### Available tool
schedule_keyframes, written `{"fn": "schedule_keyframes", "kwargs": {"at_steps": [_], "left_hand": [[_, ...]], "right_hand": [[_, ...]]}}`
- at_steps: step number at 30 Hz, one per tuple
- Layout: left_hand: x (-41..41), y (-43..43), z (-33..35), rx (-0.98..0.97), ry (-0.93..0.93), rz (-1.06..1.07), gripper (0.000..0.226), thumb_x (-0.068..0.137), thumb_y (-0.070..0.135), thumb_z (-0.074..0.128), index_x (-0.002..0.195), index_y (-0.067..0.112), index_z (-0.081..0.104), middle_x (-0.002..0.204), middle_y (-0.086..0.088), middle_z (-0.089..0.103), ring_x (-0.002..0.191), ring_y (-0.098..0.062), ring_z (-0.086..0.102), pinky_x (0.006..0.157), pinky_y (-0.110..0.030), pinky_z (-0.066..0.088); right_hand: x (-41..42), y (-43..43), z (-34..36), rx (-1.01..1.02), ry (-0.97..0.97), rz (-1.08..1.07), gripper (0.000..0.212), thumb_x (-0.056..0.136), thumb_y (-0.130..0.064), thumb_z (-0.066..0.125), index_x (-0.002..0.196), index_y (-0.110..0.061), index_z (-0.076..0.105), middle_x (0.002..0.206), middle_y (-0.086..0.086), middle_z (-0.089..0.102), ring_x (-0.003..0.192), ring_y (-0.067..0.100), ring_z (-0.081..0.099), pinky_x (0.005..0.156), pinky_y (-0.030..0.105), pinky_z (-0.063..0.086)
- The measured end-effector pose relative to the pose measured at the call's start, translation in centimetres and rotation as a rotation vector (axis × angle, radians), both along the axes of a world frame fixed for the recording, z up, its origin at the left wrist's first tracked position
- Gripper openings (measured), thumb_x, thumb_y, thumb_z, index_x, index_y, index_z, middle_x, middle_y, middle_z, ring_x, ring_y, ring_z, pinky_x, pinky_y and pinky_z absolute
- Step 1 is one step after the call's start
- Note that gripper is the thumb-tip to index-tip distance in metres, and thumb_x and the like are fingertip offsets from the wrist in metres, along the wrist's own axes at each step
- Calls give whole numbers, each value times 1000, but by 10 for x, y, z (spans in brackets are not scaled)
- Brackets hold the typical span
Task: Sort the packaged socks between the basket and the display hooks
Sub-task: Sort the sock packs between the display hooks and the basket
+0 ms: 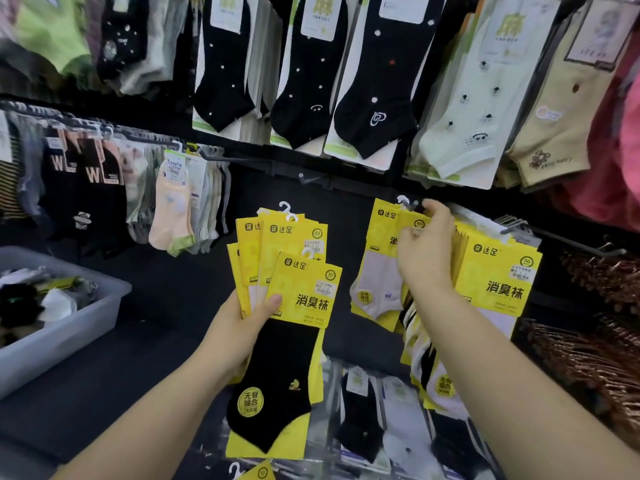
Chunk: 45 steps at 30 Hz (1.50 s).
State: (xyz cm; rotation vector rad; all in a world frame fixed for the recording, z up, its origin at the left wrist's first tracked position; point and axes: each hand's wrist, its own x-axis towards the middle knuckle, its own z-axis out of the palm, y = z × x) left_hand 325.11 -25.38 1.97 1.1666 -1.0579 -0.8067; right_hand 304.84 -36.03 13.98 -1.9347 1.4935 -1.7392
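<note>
The left hand (239, 323) is at the centre of the view and grips a fan of yellow sock packs (294, 244). Its thumb presses across the front of the topmost pack and its fingers curl behind the fan. The topmost pack shows a black sock (277, 386). White plastic hangers project from the fan at 12 o'clock.

The right hand (427, 247) is at 3 o'clock of the fan, raised to a display hook (410, 203). Its fingers curl over the top edge of a pale-sock pack (379, 271) and its thumb lies on the front of that pack, so the pack is pinched. The hanger of this pack is at the tip of the hook. It cannot be determined whether the hanger is threaded onto the hook.

A dense row of hung yellow packs (498, 278) is at 3 o'clock of the right hand, touching it. A bare hook (308, 178) projects at 12 o'clock of the fan.

The basket (69, 341), of grey plastic, is at 9 o'clock, well apart from both hands. It contains loose black and white socks. Black patterned socks (301, 81) hang along the upper row at 12 o'clock.
</note>
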Motion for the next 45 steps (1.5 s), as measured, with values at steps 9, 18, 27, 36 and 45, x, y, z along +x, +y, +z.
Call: {"fn": "schedule_keyframes", "kwargs": {"at_steps": [9,18,27,36,45], "left_hand": [[-41,-1,3,-46,150,-146,49,71,51,64,116,32,60,108,11,73,97,-8,70,78,-24,54],[-46,-8,-9,28,204,-114,39,81,52,56,115,34,61,108,9,73,98,-11,70,87,-37,52],[-17,-7,-5,-19,132,69,14,95,28,54,107,30,60,95,12,73,84,-3,70,54,-13,51],[6,0,0,-3,-21,111,15,94,29,55,109,28,58,103,8,70,89,-3,65,63,-19,46],[-9,0,6,34,31,-46,24,89,38,56,109,28,62,100,10,74,93,-10,70,78,-31,54]], "right_hand": [[18,49,-44,251,33,307,40,75,-49,71,97,-28,46,100,-15,52,83,7,58,68,25,44],[-13,44,-34,403,-131,471,12,84,-20,70,82,-32,69,102,-11,68,85,3,65,57,14,52],[-20,23,0,245,-376,283,14,92,-26,59,82,-20,66,87,-6,64,76,-4,59,54,15,39],[-3,-24,30,137,-352,133,28,90,-16,59,66,-30,63,73,-17,61,63,3,51,58,26,45],[-4,0,5,38,-87,-24,40,92,-13,53,131,-17,44,133,1,44,121,18,44,93,25,36]]}}
